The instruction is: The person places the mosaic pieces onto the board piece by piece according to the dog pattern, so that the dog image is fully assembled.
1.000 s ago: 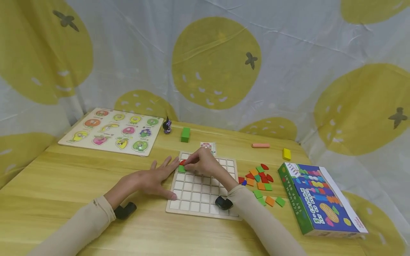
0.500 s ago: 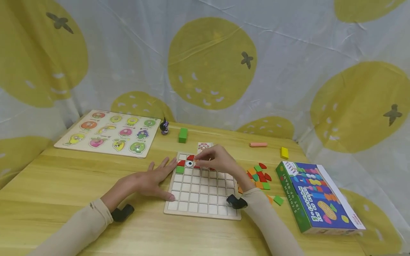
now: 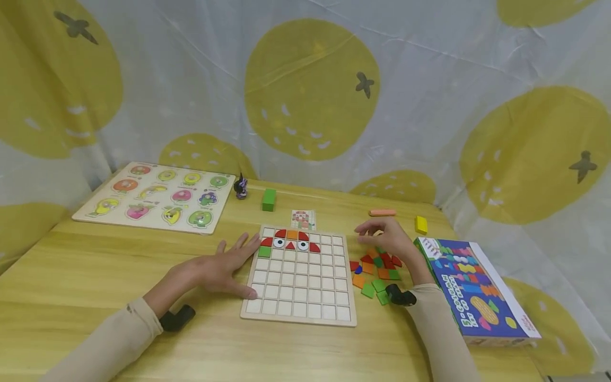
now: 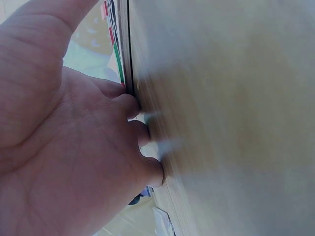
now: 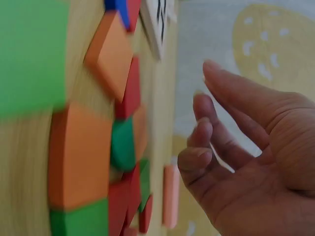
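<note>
We are hovering our right hand (image 3: pixel 389 240) over the loose pile of red, orange and green wooden tiles (image 3: pixel 377 270), fingers loosely spread and holding nothing. The wrist view shows the fingertips (image 5: pixel 199 160) just clear of the tiles. To pick well, we judge it best to come down on one tile at the pile's edge and pinch its sides, since the pieces are touching and overlapping and a neighbour could drag along.

Our left hand (image 3: pixel 217 268) is lying flat, fingers straight, pressing the table against the left edge of the pale wooden grid board (image 3: pixel 300 307), bracing it. The board's top rows are carrying a partly built pattern of red, orange and green tiles with two eyes (image 3: pixel 290 243).

Around: small pattern card (image 3: pixel 303 218) behind the board, green block (image 3: pixel 269 199), pink bar (image 3: pixel 382 213), yellow block (image 3: pixel 420 225), blue-and-green game box (image 3: pixel 474 294) just right of the pile, crowding the wrist; fruit peg puzzle (image 3: pixel 159 196) far left.
</note>
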The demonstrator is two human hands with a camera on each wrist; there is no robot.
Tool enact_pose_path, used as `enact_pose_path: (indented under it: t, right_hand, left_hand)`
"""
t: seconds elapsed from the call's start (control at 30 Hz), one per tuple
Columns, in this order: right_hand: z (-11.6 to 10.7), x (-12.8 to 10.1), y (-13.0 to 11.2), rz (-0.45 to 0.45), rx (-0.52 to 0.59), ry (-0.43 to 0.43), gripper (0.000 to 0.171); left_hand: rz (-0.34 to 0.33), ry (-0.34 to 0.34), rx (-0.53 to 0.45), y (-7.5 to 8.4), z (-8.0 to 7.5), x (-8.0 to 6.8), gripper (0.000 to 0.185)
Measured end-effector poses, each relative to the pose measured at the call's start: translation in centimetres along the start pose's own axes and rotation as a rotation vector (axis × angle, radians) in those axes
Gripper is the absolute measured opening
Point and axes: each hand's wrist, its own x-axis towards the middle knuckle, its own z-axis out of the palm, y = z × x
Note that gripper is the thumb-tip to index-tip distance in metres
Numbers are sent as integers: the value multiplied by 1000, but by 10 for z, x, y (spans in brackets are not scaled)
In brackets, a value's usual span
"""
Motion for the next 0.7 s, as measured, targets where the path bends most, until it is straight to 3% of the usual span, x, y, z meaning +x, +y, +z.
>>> enact_pose_path:
  t: [0.23, 0.33, 0.53, 0.7]
  right_hand:
    - [-17, -11, 21, 265, -36, 178, 23]
    - [-19, -14, 24, 339, -56, 219, 24]
    - [-19, -15, 25, 378, -183, 178, 21]
    - [-16, -14, 21, 368, -137, 150, 19]
  left_hand:
    - [3, 1, -4, -2, 0, 0, 125]
    - [-2, -1, 1, -3, 0, 0, 124]
    - [3, 0, -11, -1, 0, -1, 124]
    - [-2, 1, -13, 0, 0, -1, 124]
